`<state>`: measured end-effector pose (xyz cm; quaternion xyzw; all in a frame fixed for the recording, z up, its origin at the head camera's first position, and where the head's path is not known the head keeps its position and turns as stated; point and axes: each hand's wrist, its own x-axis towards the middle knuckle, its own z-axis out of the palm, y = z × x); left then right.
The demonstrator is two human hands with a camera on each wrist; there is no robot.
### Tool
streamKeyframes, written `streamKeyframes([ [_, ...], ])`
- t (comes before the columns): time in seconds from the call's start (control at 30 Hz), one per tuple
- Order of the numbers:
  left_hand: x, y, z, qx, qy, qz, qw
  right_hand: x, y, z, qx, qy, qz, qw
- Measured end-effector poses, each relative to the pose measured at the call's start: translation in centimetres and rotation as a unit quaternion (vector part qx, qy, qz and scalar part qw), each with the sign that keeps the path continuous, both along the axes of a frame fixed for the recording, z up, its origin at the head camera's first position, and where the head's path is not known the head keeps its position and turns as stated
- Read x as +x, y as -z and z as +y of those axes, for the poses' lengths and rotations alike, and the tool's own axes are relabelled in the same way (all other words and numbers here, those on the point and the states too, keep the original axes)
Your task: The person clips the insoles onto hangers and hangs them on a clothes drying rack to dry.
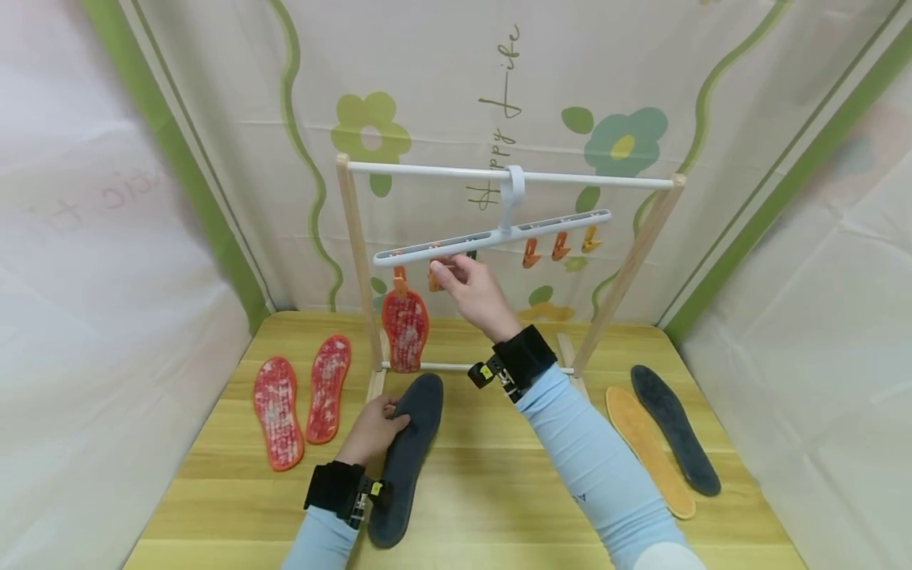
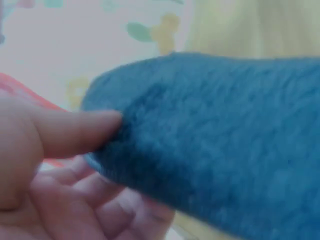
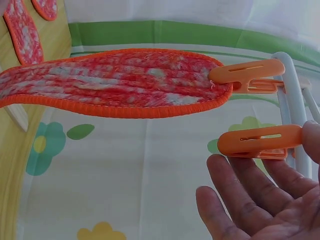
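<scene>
My left hand (image 1: 372, 431) pinches a dark grey insole (image 1: 415, 443) near its upper end, thumb on top and fingers beneath. It is held at a slant in front of the rack. Up at the white hanger (image 1: 492, 237), my right hand (image 1: 476, 291) grips an orange clip (image 3: 260, 141) between thumb and fingers. That clip has nothing in its mouth. Beside it, another orange clip (image 3: 247, 75) holds a red-and-white insole (image 3: 135, 85) with orange edging, which hangs down from the hanger's left end.
The hanger hooks on the rack's white top bar (image 1: 427, 170). An orange clip (image 1: 560, 246) and others hang on its right half. Two red insoles (image 1: 278, 413) lie on the table's left; a yellow insole (image 1: 648, 447) and another dark insole (image 1: 677, 431) lie right.
</scene>
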<state>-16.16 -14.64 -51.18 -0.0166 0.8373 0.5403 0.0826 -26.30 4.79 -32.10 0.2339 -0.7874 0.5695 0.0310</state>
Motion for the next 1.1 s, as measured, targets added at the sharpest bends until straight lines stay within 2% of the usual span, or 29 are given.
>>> streamKeyframes([
  [0.17, 0.7, -2.3, 0.3, 0.080, -0.007, 0.011, 0.9967, 0.0, 0.1, -0.4, -0.009, -0.006, 0.011, 0.9999],
  [0.37, 0.7, -5.0, 0.8, 0.135, -0.036, 0.059, 0.9885, 0.3, 0.3, -0.9, -0.022, -0.002, 0.022, 0.9995],
  [0.5, 0.6, -6.4, 1.1, 0.155, -0.055, 0.082, 0.9830, 0.5, 0.6, -1.3, -0.034, 0.007, 0.029, 0.9990],
  [0.8, -0.2, -7.5, 1.8, 0.173, -0.085, 0.099, 0.9763, 0.9, 1.0, -1.9, -0.045, 0.045, 0.027, 0.9976],
  [1.1, -1.0, -8.4, 2.3, 0.180, -0.091, 0.114, 0.9728, 1.2, 1.0, -2.3, -0.056, 0.069, 0.043, 0.9951],
])
